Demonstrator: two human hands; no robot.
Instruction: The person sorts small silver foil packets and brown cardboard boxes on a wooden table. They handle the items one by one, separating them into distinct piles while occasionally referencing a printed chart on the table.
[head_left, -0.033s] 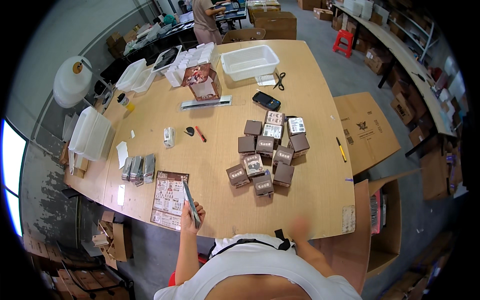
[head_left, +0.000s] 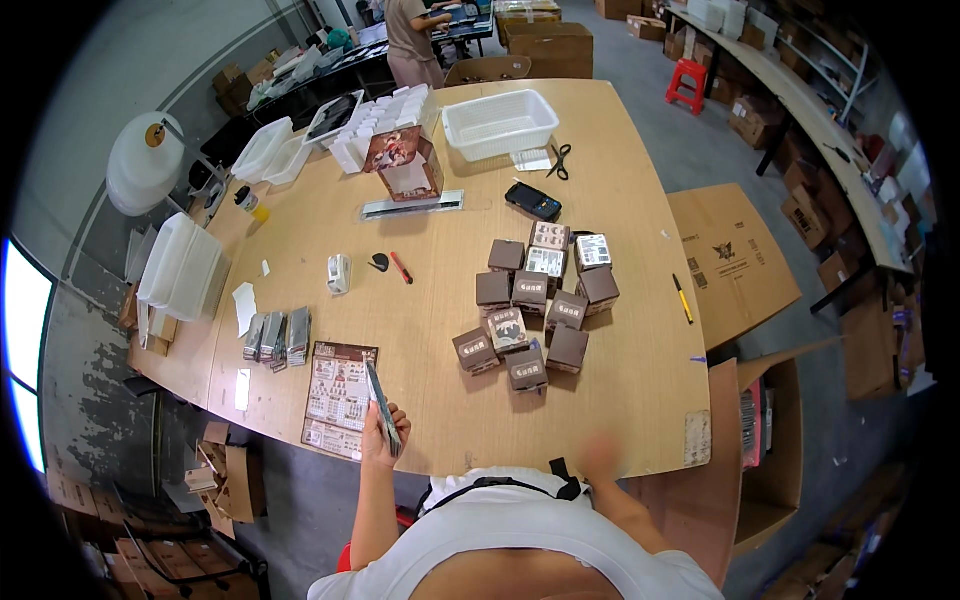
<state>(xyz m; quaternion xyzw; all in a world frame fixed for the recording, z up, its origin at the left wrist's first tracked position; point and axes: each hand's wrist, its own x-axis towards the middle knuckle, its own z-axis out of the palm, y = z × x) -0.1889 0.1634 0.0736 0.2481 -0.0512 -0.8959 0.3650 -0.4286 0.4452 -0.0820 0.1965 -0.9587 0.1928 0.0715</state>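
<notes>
My left hand (head_left: 378, 438) is closed around a thin stack of silvery-grey packets (head_left: 381, 398) held on edge, at the table's near side. Beside it lies a brown-and-white printed sheet (head_left: 333, 395), partly behind the packets and hand. More silvery packets (head_left: 276, 338) rest in small piles to the left of the sheet. My right hand (head_left: 602, 455) is a blur over the near edge of the table, its fingers smeared by motion. Several small brown cube boxes (head_left: 527, 370) stand grouped in the middle right, ahead of that hand; a few have white labels or printed pictures.
The wooden table (head_left: 440, 300) also bears a handheld scanner (head_left: 533, 201), scissors (head_left: 562, 163), a red pen (head_left: 401, 268), a yellow pen (head_left: 683, 299), an open printed display box (head_left: 410, 180) and a white basket (head_left: 500, 125). An open carton (head_left: 770, 460) stands at the right. Another person (head_left: 410, 45) works beyond.
</notes>
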